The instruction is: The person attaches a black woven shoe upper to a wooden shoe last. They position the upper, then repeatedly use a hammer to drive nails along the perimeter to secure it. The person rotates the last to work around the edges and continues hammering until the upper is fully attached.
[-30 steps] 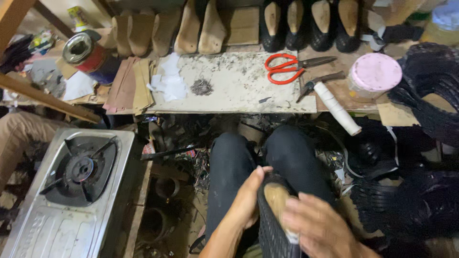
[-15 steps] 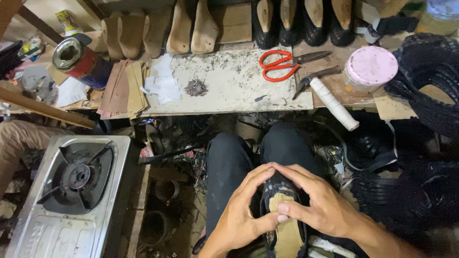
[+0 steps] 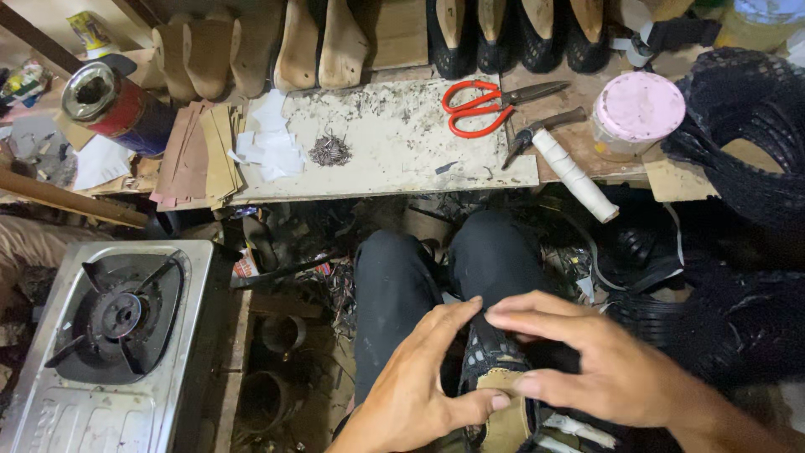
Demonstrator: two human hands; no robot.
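On my lap rests a black woven shoe upper (image 3: 488,352) stretched over a last with a tan insole showing. My left hand (image 3: 419,390) cups its left side, thumb pressed against the insole edge. From the right, my right hand (image 3: 599,365) grips it, fingers curled over the toe end. Both hands touch each other's fingertips over the shoe. My knees in dark trousers (image 3: 449,268) lie just beyond.
A white stained board (image 3: 394,147) holds a small pile of tacks (image 3: 329,151), red scissors (image 3: 482,105), pliers with a wrapped handle (image 3: 562,159) and a pink-lidded jar (image 3: 636,113). Wooden lasts (image 3: 319,42) line the back. A gas stove (image 3: 109,335) sits at left, black woven material (image 3: 746,143) at right.
The shoe has been turned between my hands, and my fingers have closed further over its toe end. The view has shifted slightly; the bench items stay put.
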